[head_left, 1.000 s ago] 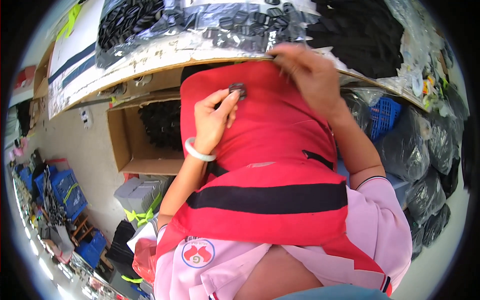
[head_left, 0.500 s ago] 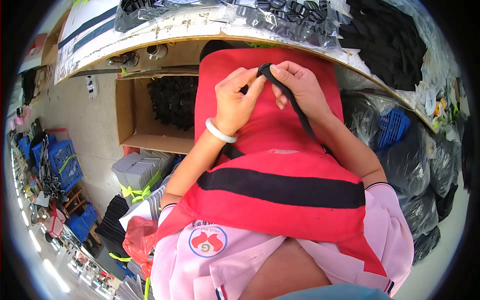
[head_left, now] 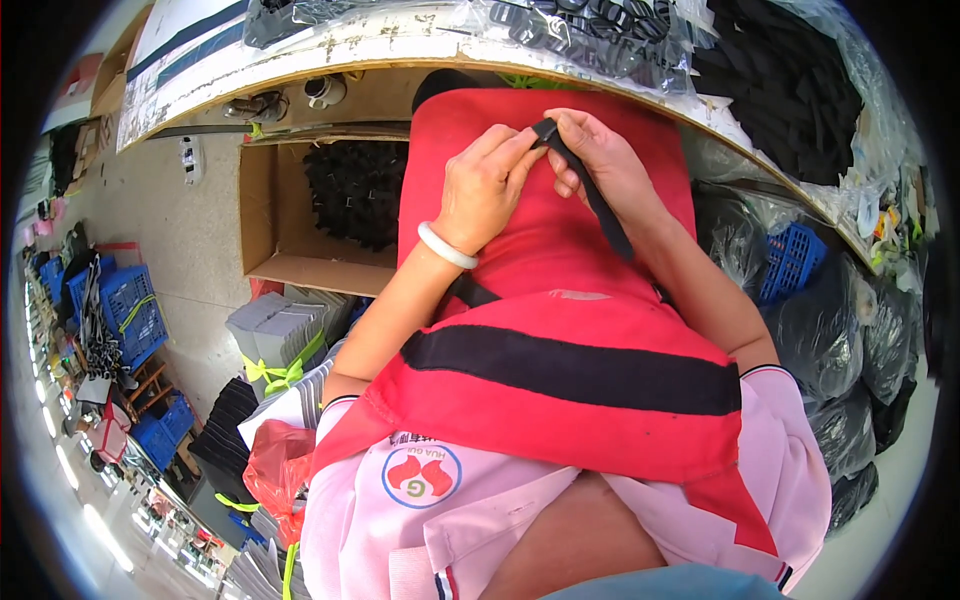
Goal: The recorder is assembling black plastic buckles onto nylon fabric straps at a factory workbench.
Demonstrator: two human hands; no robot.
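Black strap (head_left: 602,205) hangs down; right hand (head_left: 612,165) pinches it. Left hand (head_left: 482,188) pinches its top, maybe to hold it still.

worn white table (head_left: 200,88): clear plastic (head_left: 655,72), black buckles (head_left: 612,18), black strips (head_left: 785,95)
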